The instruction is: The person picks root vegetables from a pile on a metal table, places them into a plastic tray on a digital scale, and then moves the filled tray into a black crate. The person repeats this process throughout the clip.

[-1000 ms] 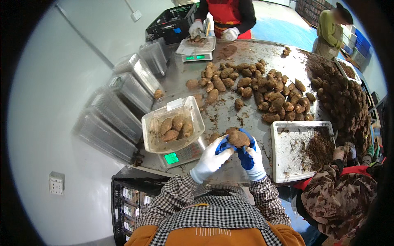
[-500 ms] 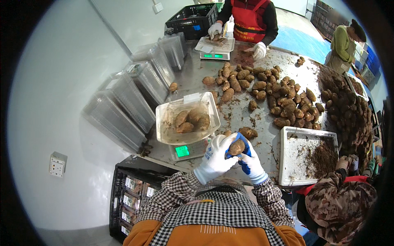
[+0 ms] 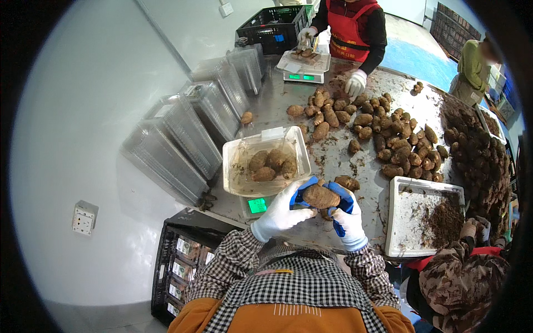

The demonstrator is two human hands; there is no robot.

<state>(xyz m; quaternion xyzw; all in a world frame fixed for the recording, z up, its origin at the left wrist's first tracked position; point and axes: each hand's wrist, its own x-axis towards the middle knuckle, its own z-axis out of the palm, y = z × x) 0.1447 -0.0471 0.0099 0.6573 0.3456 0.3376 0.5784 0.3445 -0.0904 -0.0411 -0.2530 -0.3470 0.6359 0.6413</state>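
Tuber (image 3: 321, 196) turned broadside between both gloved hands

Seen nearly end-on half a second ago; now showing its long side, lying roughly left to right. Held up over the near part of the metal table (image 3: 338, 152), between left hand (image 3: 286, 213) and right hand (image 3: 348, 216), not set down anywhere. On the left, fingers curled in around one end, with the thumb beneath; on the right, likewise drawn in narrow around the other end. Just below, a brown lump (image 3: 326, 213), too hidden to tell whether held or lying on the table.

No change visible inside the white weighing tray (image 3: 227, 166): four tubers (image 3: 263, 174) there, as in both earlier pictures. To be judged, then, as handling under way, with nothing added to the tray over this second. Beyond the right hand, near it, a loose tuber (image 3: 347, 183) lying apart from the heap (image 3: 408, 147).

Across the table, another change: co-worker's hand (image 3: 355, 83) shifted from beside the far scale (image 3: 319, 64) to the edge of the heap, fingers pointing down; impossible to tell whether touching anything. Whole scene also shifted rightward in view, probably from a turn of the head.
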